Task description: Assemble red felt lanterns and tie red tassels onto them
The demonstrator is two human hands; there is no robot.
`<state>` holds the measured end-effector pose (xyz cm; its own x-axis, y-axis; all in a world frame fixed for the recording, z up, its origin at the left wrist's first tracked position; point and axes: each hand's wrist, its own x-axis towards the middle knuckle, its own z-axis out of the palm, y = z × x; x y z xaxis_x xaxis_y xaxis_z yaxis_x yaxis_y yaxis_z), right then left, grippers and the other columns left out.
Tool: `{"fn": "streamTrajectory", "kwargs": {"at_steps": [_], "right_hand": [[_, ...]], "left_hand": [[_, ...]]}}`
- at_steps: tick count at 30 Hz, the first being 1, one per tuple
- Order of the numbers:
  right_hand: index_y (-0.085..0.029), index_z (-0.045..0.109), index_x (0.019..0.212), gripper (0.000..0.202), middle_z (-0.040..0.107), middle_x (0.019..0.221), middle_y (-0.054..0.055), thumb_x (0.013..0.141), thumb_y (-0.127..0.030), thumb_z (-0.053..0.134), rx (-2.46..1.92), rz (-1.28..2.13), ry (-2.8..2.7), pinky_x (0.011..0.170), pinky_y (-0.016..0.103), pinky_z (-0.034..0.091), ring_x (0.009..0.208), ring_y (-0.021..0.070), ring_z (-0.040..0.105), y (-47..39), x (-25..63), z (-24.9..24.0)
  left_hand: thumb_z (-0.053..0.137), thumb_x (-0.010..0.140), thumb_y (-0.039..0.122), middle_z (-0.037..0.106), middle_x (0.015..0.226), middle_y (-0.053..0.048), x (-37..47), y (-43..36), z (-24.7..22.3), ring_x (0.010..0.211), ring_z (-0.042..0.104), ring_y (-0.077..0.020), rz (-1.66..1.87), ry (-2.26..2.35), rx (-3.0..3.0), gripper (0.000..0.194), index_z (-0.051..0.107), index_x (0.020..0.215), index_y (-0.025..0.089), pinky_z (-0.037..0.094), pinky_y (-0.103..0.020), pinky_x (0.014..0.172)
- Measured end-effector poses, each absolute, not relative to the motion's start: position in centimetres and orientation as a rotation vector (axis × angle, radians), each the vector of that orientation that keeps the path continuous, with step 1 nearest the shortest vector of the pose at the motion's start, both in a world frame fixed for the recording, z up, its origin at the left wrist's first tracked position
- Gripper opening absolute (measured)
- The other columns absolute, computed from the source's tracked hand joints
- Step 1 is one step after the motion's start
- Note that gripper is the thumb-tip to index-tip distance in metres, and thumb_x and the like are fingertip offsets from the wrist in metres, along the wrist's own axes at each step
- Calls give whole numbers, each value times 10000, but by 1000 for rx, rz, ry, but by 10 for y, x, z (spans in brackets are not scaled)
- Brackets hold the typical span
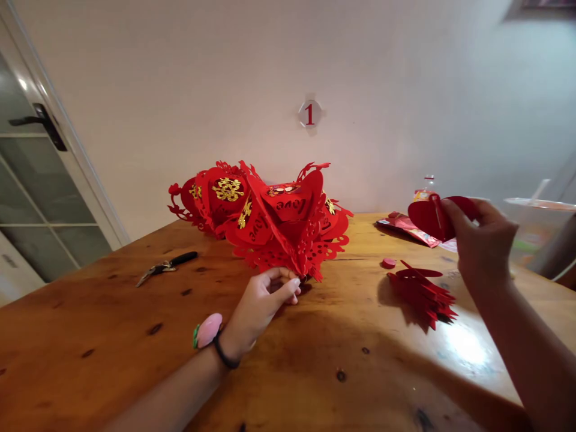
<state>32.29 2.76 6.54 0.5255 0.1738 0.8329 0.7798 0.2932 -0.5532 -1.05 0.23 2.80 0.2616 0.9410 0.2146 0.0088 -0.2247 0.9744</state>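
Note:
A red cut-out lantern (288,231) with gold emblems and the word "love" lies on the wooden table, in front of a similar red lantern (209,195). My left hand (272,294) pinches the near tip of the front lantern, at a small dark loop. On the right, my right hand (488,234) is raised above the table. Its thumb and fingers grip a red piece with rounded flaps (432,217). Below it lies a bundle of red pointed strips, like a tassel (423,294). What joins the flaps and the strips, if anything, is hard to see.
Keys with a black fob (168,264) lie on the left. A red bottle cap (387,263), a red packet (405,227), a bottle (425,189) and a clear cup with a straw (537,225) are at the right. A door (49,156) stands left of the wall.

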Motion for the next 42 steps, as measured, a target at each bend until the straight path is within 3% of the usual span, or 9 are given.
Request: {"fn": "streamTrajectory", "kwargs": {"at_steps": [3,8,13,17,22,31,36,42], "right_hand": [[-197,684,813,258,641,743,27,706,-423,621,-1507,-716,-1109,636,266,417,666,147,565,25,334,63],[-298,680,856,320,670,873,7,694,-545,556,-1950,-684,-1288,572,283,376,709,195,583,30,348,55],[-323,676,892,304,662,976,8,708,-520,535,-2024,-596,-1426,580,280,346,760,197,571,35,353,49],[-322,695,838,275,662,914,33,675,-514,584,-2038,-499,-1446,538,283,297,686,185,527,36,351,47],[-298,699,773,151,653,816,36,684,-391,620,-1903,-478,-1585,526,282,279,578,144,480,40,352,41],[-274,690,782,148,647,734,18,733,-381,601,-1794,-637,-1461,519,258,289,578,141,504,34,333,45],[-206,655,883,163,649,770,30,815,-281,527,-1313,-652,-1471,609,246,387,617,125,532,20,282,48],[-218,624,922,155,618,739,27,832,-206,498,-924,-414,-1960,655,284,430,698,154,551,-1,207,32]], "left_hand": [[643,666,339,571,613,24,-10,1,29,551,512,-84,1152,938,1515,207,572,665,145,416,-205,586],[636,680,340,575,629,23,-9,0,31,553,507,-82,1146,947,1532,204,584,701,144,417,-206,588],[637,678,337,569,626,23,-9,-1,32,555,505,-86,1143,949,1532,201,579,695,145,420,-212,587],[640,678,331,566,627,18,-10,-1,32,560,505,-88,1143,947,1527,197,577,692,145,421,-215,588],[639,676,334,562,620,21,-10,-1,32,552,503,-88,1142,949,1533,198,576,680,147,424,-216,585],[635,684,322,560,608,22,-9,-1,32,541,493,-79,1154,935,1532,191,581,679,139,415,-205,579],[646,678,329,562,616,18,-10,0,30,549,499,-83,1161,930,1510,199,583,678,140,422,-206,579],[653,673,337,558,607,14,-8,1,30,544,496,-83,1191,927,1470,207,583,678,142,434,-204,568]]}}
